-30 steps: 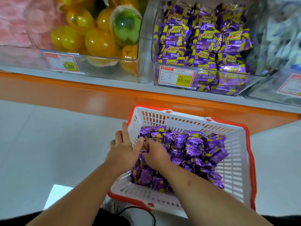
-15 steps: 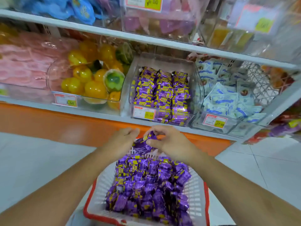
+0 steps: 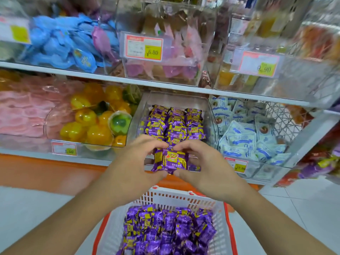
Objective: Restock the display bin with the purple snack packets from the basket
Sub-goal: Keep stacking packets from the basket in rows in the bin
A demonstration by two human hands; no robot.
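Nearest, heaped with purple snack packets (image 3: 169, 234), white basket (image 3: 184, 197) on the floor below the shelf, within easy reach. Above it, left hand (image 3: 132, 168) and right hand (image 3: 207, 168) cupped round a stack of packets (image 3: 170, 160), each grip closed on it, fingers over the top and thumbs beneath, likely to keep the slippery bundle squared. Beyond, just past the fingertips, clear display bin (image 3: 176, 100), part filled with 3 neat rows. Versus 0.5 s ago: stack raised from just above the basket to the bin's front lip, label now facing up.
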